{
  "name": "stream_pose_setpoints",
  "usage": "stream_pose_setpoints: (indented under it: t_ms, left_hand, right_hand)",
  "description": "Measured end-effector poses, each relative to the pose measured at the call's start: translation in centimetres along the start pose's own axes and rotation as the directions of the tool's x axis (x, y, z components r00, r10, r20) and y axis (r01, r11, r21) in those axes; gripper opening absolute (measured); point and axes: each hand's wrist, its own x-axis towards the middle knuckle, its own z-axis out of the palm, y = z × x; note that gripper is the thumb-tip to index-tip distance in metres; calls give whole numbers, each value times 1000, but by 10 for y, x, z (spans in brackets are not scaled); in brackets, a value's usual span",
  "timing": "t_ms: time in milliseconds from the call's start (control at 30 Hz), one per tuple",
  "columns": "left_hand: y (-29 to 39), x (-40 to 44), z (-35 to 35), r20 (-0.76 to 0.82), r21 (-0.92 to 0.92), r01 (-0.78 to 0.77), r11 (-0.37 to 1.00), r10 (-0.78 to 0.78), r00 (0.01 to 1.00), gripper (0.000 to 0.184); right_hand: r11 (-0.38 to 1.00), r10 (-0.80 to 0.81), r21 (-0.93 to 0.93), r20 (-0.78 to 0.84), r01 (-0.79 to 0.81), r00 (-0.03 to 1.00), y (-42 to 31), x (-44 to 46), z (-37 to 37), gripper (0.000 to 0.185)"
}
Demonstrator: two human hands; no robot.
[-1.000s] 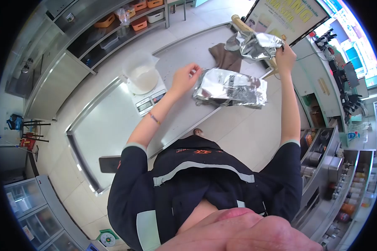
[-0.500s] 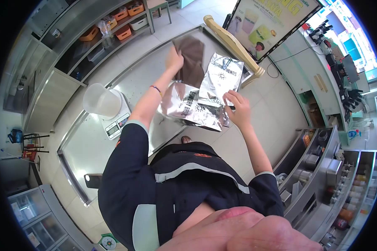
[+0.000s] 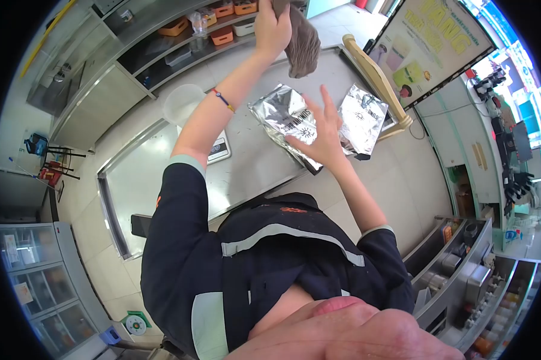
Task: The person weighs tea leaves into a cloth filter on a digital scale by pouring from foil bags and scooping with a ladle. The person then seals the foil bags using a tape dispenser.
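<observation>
My left hand is raised at the far side of the steel table, its fingers closed round a bunched brown cloth that hangs down, slightly blurred. My right hand is open, fingers spread, over the edge of a crumpled silver foil bag with black lettering. Whether it touches that bag I cannot tell. To the right of this hand, a second silver foil bag lies at the table's right end.
Left of my left forearm stand a translucent plastic container and a white scale, partly hidden by the arm. A phone lies near the table's left corner. A carved wooden frame piece and a drinks poster border the right end.
My left hand has lifted the brown cloth up and away from the bags. My right hand has moved inward from the bags' right side, fingers now spread. The bags lie farther apart.
</observation>
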Motion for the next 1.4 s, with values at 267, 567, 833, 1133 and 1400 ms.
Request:
stream_pose_setpoints:
  t_ms: [267,567,833,1133,1400]
  left_hand:
    - [110,21,-113,253,-669,343,659,-232,939,33]
    - [-27,-56,-276,110,433,9,901,-63,992,38]
    - [-25,-269,-280,586,656,-297,693,-220,780,71]
    - [-80,-287,-248,454,815,-123,566,-491,744,115]
    - [-79,-290,-230,414,854,-59,516,-608,677,122]
  right_hand:
    - [-293,106,837,510,-463,854,2,86,63,73]
    - [76,269,961,238,-267,933,-90,157,2,25]
    - [806,223,490,266,-331,938,-105,115,-16,30]
    - [871,126,383,432,-308,893,-109,104,-6,29]
    - [755,36,595,383,-277,923,-126,125,12,28]
